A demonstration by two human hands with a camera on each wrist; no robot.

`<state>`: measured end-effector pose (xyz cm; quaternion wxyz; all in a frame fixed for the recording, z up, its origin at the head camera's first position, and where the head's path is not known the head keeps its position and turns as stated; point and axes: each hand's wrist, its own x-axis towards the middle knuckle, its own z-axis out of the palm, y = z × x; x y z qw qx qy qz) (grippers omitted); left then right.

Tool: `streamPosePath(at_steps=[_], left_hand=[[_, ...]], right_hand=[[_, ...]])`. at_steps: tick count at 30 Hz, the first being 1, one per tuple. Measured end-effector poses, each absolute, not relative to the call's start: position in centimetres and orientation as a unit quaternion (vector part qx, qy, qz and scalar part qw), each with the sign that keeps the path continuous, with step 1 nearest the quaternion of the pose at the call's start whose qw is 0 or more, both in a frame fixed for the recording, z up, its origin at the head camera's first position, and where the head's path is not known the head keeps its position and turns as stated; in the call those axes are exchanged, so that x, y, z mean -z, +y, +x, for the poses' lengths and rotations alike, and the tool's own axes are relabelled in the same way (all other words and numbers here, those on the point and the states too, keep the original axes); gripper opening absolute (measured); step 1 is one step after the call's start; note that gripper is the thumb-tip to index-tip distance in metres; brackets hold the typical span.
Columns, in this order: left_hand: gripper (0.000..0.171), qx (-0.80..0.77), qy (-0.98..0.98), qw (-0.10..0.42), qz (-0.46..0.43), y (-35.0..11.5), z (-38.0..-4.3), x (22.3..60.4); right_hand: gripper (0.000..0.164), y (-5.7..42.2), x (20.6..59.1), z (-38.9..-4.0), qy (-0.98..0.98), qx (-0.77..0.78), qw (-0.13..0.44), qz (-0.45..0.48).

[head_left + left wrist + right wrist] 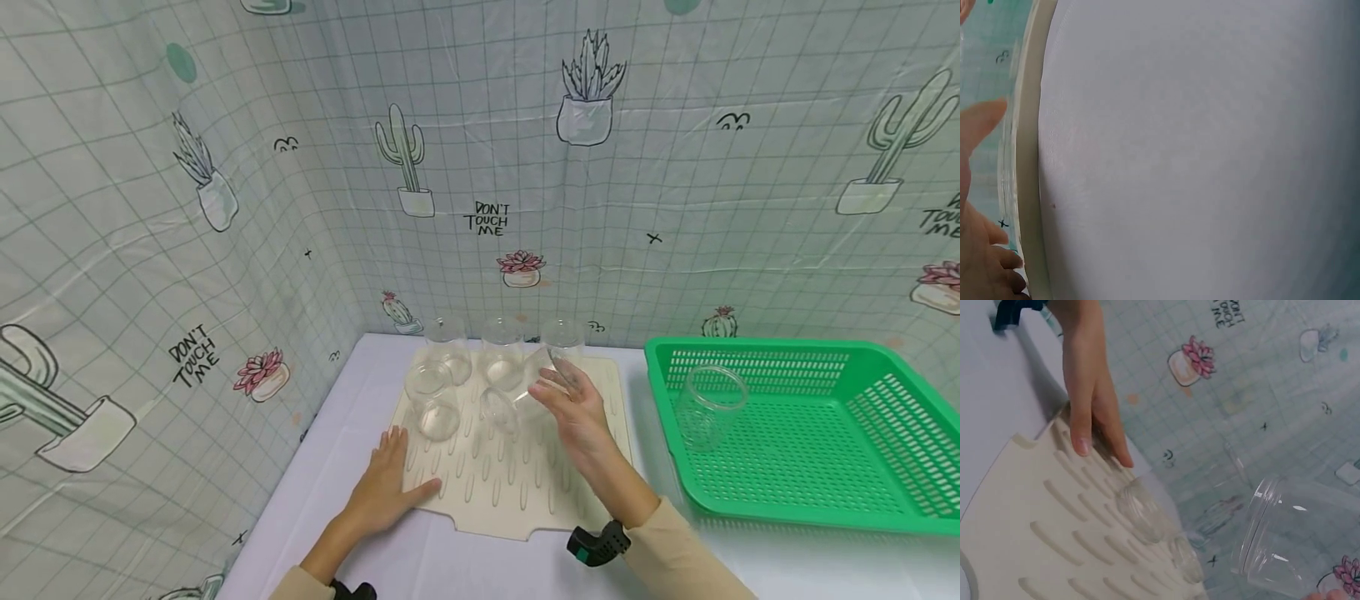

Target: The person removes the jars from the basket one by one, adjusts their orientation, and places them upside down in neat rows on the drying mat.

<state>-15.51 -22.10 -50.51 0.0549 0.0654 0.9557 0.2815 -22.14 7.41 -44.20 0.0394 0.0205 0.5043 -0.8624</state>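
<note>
My right hand (581, 417) holds a clear jar (527, 396) by its side, tilted above a cream ridged mat (495, 508). In the right wrist view the held jar (1291, 531) shows its threaded rim, and only fingertips appear at the lower edge. My left hand (381, 487) rests on the mat's left edge, fingers straight and thumb spread. Upright on the mat, three clear jars stand along the back, among them a left jar (447, 350) and a middle jar (502, 354). Another clear jar (433, 400) stands in front of the left one.
A green plastic basket (750, 510) sits right of the mat, with one clear jar (708, 408) at its left end. A white cloth (495, 571) covers the table. Behind and to the left hangs a printed curtain (465, 150).
</note>
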Motion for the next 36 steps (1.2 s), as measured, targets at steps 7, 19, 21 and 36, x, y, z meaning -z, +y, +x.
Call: streamPosePath(at_steps=[7, 19, 21, 36], left_hand=[[0.105, -0.262, 0.959, 0.059, 0.084, -22.0, -15.2, 50.4], [0.099, -0.248, 0.962, 0.072, 0.091, -21.8, -15.1, 50.1], [0.099, -0.244, 0.963, 0.073, 0.091, -21.8, -15.0, 50.1], [0.100, -0.250, 0.961, 0.080, 0.091, -21.9, -15.0, 50.4]], right_hand=[[0.080, 6.3, 44.7, -22.8, 0.622, 0.782, 0.028, 0.013], [0.088, 4.9, 45.9, -24.0, 0.727, 0.686, 0.016, -0.029], [0.087, 4.6, 46.0, -24.2, 0.731, 0.681, 0.017, -0.030], [0.080, 3.1, 47.6, -25.4, 0.748, 0.658, 0.019, -0.079]])
